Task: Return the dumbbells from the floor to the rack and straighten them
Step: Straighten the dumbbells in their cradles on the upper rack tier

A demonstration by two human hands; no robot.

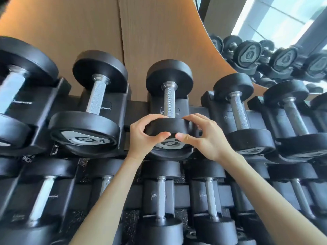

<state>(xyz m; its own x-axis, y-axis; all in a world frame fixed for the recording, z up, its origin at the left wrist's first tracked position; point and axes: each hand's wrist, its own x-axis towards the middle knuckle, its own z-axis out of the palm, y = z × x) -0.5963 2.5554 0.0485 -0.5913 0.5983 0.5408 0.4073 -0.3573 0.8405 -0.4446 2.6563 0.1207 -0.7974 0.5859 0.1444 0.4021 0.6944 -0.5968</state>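
Straightening step, not a carry. 8-marked dumbbell (169, 101) already sits in upper cradle of rack (136, 110), dead centre, handle pointing 12 o'clock. Grip clamped on near head (168, 125): left hand (143, 137) from 9 o'clock, right hand (200, 137) from 3. Next, my guess: small twist to square it with neighbour dumbbell (96, 96) at 9 o'clock, then release.

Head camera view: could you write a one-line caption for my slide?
Left hand and right hand grip the near head of a black round-headed dumbbell on the upper tier of the black rack.

Perhaps ten dumbbells (169, 101), two hands (141, 138)
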